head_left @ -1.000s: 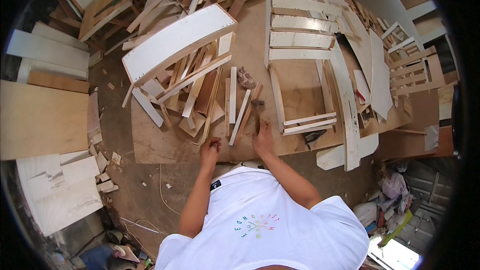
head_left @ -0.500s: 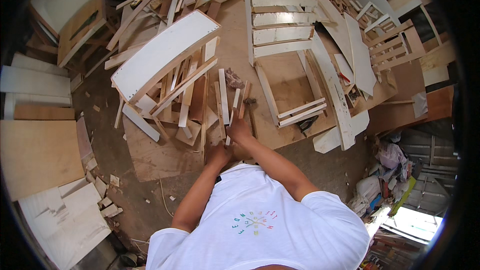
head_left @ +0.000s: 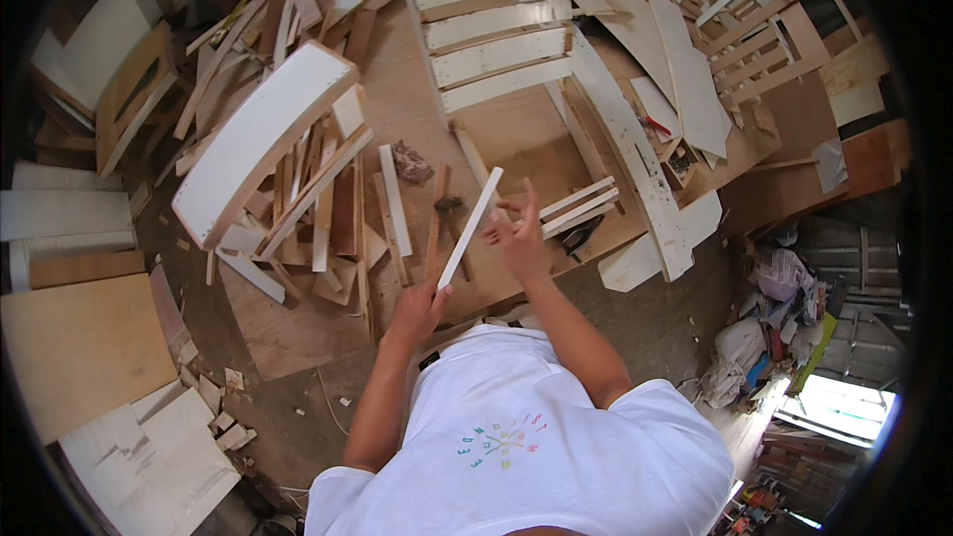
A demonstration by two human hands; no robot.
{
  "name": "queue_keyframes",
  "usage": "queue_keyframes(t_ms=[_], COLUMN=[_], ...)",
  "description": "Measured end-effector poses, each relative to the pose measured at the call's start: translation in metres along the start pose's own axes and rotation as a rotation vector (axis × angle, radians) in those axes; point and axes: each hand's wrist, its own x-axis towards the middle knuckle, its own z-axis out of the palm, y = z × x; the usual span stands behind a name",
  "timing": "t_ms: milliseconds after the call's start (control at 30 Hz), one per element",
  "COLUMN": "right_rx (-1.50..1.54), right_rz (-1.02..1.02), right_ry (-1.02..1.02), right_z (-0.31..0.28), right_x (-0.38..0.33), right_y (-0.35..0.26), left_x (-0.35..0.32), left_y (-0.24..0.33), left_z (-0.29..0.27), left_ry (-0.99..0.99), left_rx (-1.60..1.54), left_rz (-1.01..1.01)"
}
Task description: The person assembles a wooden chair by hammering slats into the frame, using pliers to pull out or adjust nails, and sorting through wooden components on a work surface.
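Note:
My left hand (head_left: pixel 417 306) grips the near end of a thin white wooden slat (head_left: pixel 471 227), which slants up and to the right over a brown plywood sheet (head_left: pixel 397 109). My right hand (head_left: pixel 516 234) is raised just right of the slat, fingers spread, holding nothing. A hammer (head_left: pixel 446 206) lies on the sheet just behind the slat. A white slatted wooden frame (head_left: pixel 501 40) lies further back on the sheet.
A long curved white board (head_left: pixel 260 134) rests on a heap of wood strips at the left. Flat panels (head_left: pixel 79 347) lie at the far left. More boards and frames (head_left: pixel 754 50) pile up at the back right. Bags and clutter (head_left: pixel 764 337) sit at the right.
Both hands were low on the sheet among the strips. My left hand has since lifted the white slat, and my right hand has come up open beside it. The view has shifted.

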Motion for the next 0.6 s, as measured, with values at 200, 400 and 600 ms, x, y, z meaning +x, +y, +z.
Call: queue_keyframes(t_ms=[200,400,600], right_rx=[-0.019,-0.233,-0.323], right_rz=[0.048,0.114,0.199], right_ry=[0.084,0.097,0.06], right_z=[-0.131,-0.221,-0.252], right_x=[0.072,0.124,0.181], right_y=[0.03,0.037,0.046], left_x=[0.072,0.135,0.182], left_y=[0.055,0.079,0.092], left_z=[0.027,0.075,0.124], left_ry=[-0.172,-0.119,0.336], left_rx=[-0.045,-0.006,-0.084], left_rz=[0.109,0.168,0.03])
